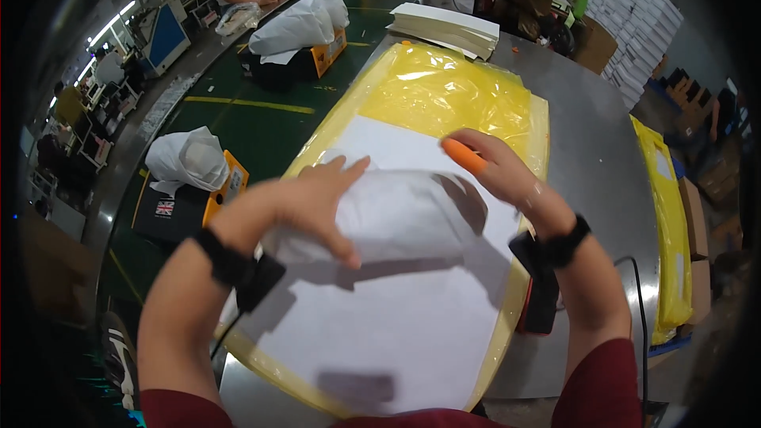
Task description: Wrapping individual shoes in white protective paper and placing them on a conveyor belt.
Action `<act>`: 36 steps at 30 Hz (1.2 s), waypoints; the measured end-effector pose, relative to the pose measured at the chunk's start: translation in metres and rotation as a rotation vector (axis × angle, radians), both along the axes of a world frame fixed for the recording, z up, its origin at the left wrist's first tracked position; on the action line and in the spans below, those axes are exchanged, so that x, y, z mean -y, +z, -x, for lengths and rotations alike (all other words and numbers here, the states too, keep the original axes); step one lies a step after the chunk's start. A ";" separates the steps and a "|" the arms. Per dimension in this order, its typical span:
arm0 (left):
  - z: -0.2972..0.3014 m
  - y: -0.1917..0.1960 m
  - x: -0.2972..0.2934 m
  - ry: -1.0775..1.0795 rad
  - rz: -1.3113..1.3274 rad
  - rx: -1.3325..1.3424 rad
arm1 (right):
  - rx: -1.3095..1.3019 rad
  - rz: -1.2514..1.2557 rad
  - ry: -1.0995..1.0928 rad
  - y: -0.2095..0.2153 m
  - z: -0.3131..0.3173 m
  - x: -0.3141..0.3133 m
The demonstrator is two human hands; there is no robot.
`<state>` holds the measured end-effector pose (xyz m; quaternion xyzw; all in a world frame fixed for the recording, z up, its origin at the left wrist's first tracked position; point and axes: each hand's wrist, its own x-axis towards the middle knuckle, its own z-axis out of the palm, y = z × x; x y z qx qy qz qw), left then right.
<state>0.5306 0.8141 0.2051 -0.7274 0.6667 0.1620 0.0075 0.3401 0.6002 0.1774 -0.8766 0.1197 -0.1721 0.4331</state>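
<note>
while white bundle (pixel 400 215) lies beneath spread left hand (pixel 315 200), right hand (pixel 498 169) half-curled, just beside it

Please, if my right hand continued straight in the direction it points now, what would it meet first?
Probably the yellow plastic: in the picture, the right hand points up and left toward it. Depth is unclear, so the hand may simply pass above it.

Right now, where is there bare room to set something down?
Bare: the grey metal table right of the yellow plastic, beyond the right hand; the green belt between the near box and far box. Crowded: the middle of the white sheet, under the wrapped bundle and left hand.
</note>
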 end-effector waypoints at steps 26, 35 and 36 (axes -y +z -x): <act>0.065 -0.047 -0.215 0.798 1.033 -2.255 | -0.004 -0.506 0.472 -0.015 -0.018 -0.247; -0.106 -0.062 -0.210 1.541 1.319 -1.317 | -0.143 -0.449 0.293 -0.044 0.050 -0.221; -0.108 -0.059 -0.212 1.489 1.267 -1.255 | -0.160 -0.485 0.232 -0.045 0.058 -0.217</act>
